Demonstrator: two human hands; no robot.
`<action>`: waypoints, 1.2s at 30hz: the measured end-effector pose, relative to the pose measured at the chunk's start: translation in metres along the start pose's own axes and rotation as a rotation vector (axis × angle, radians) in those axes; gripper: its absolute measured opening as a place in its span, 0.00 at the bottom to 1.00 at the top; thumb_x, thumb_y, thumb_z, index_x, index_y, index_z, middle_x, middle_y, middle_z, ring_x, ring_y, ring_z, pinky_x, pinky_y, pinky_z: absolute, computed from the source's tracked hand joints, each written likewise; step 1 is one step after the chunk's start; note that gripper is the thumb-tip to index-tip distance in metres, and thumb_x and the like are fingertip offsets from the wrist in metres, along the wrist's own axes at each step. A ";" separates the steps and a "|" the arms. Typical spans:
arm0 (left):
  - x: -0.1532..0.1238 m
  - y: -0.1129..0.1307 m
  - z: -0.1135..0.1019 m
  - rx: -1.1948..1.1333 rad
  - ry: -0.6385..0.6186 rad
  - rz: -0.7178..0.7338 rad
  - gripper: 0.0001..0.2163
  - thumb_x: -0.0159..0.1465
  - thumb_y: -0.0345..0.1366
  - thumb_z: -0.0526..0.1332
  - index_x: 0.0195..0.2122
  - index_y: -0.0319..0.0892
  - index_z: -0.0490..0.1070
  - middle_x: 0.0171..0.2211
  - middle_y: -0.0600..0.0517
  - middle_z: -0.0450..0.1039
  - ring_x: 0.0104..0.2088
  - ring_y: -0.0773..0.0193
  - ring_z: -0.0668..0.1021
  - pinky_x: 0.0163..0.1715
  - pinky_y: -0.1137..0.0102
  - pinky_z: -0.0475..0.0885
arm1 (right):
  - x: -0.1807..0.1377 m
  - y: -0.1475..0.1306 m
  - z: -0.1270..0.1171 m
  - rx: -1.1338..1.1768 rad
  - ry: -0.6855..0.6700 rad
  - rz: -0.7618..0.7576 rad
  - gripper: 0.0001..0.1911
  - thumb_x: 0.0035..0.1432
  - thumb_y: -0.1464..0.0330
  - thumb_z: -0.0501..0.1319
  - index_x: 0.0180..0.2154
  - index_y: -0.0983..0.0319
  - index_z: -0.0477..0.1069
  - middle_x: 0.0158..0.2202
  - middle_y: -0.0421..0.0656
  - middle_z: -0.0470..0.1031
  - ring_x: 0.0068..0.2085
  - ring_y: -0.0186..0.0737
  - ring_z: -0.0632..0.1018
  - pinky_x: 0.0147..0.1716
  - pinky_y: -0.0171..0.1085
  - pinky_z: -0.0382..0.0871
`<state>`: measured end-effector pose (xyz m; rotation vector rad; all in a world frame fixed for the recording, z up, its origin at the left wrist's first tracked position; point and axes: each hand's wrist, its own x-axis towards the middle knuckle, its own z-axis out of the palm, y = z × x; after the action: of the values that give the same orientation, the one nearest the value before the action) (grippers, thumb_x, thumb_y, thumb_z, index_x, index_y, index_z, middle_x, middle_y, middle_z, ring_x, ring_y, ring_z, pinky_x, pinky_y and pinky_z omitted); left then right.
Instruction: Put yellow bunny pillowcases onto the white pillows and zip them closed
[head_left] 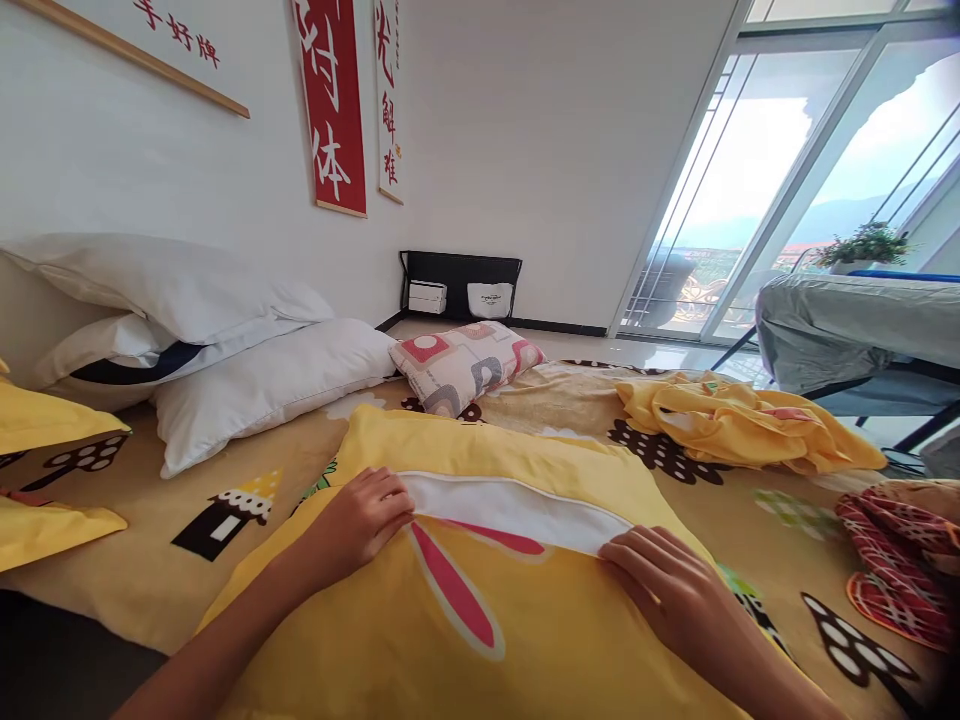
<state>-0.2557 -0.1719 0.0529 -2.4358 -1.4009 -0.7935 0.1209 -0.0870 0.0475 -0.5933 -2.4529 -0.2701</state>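
A yellow pillowcase (577, 640) with pink petal-like shapes lies in front of me on the bed. Its long opening gapes across the middle, and a white pillow (510, 505) shows through it. At the left end of this opening, my left hand (367, 515) pinches the near edge of the fabric. My right hand (664, 575) grips the same edge at the right end, fingers curled over it. Between the two hands the near edge is stretched nearly straight. My thumbs are mostly hidden.
White pillows (270, 375) are piled at the left by the wall. A patterned pillow (469, 365) lies beyond the pillowcase. Crumpled yellow cloth (742, 425) and red checked cloth (900, 560) lie at the right. A grey-covered table (832, 330) stands by the window.
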 end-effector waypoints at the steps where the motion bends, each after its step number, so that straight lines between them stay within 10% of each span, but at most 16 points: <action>1: 0.005 -0.001 -0.005 -0.083 -0.035 -0.037 0.10 0.70 0.33 0.51 0.34 0.42 0.69 0.34 0.50 0.71 0.36 0.64 0.72 0.38 0.69 0.67 | 0.004 0.003 -0.002 0.060 -0.030 0.042 0.09 0.67 0.68 0.54 0.36 0.58 0.71 0.32 0.42 0.74 0.32 0.36 0.73 0.33 0.35 0.67; 8: 0.030 -0.009 -0.016 -0.456 -0.213 -0.309 0.09 0.68 0.39 0.52 0.33 0.41 0.65 0.29 0.55 0.67 0.28 0.69 0.67 0.29 0.74 0.63 | 0.027 0.012 -0.010 0.407 -0.226 0.443 0.18 0.67 0.56 0.49 0.30 0.59 0.64 0.27 0.40 0.70 0.27 0.36 0.69 0.26 0.34 0.65; 13: 0.041 0.002 -0.019 -0.485 -0.421 -0.310 0.08 0.62 0.39 0.58 0.40 0.42 0.66 0.26 0.58 0.65 0.26 0.69 0.66 0.27 0.75 0.62 | 0.036 0.011 -0.010 0.538 -0.456 0.482 0.10 0.56 0.60 0.61 0.32 0.59 0.64 0.28 0.37 0.70 0.28 0.34 0.68 0.24 0.31 0.63; 19: 0.068 0.037 -0.021 -0.269 -0.535 -0.132 0.05 0.60 0.36 0.61 0.36 0.42 0.69 0.35 0.51 0.73 0.36 0.60 0.74 0.36 0.70 0.67 | 0.039 -0.001 -0.014 0.330 -0.394 0.368 0.07 0.60 0.65 0.57 0.29 0.57 0.68 0.29 0.39 0.73 0.31 0.38 0.74 0.31 0.34 0.68; 25: 0.079 0.042 -0.001 -0.345 -0.406 0.065 0.05 0.63 0.30 0.54 0.30 0.42 0.64 0.43 0.49 0.71 0.40 0.63 0.74 0.39 0.71 0.67 | 0.030 -0.006 -0.008 0.257 -0.225 0.157 0.17 0.69 0.63 0.47 0.31 0.58 0.68 0.36 0.46 0.73 0.37 0.40 0.74 0.37 0.38 0.70; 36: 0.057 0.035 0.050 -0.166 -0.346 -0.229 0.11 0.70 0.38 0.50 0.30 0.43 0.60 0.22 0.55 0.67 0.24 0.65 0.71 0.24 0.73 0.57 | 0.006 0.004 0.041 0.344 -0.245 0.473 0.22 0.69 0.55 0.45 0.30 0.58 0.66 0.26 0.40 0.75 0.27 0.38 0.74 0.27 0.35 0.63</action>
<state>-0.1861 -0.1262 0.0452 -2.6697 -1.8320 -0.5700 0.0976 -0.0680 0.0183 -1.0678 -2.4124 0.4267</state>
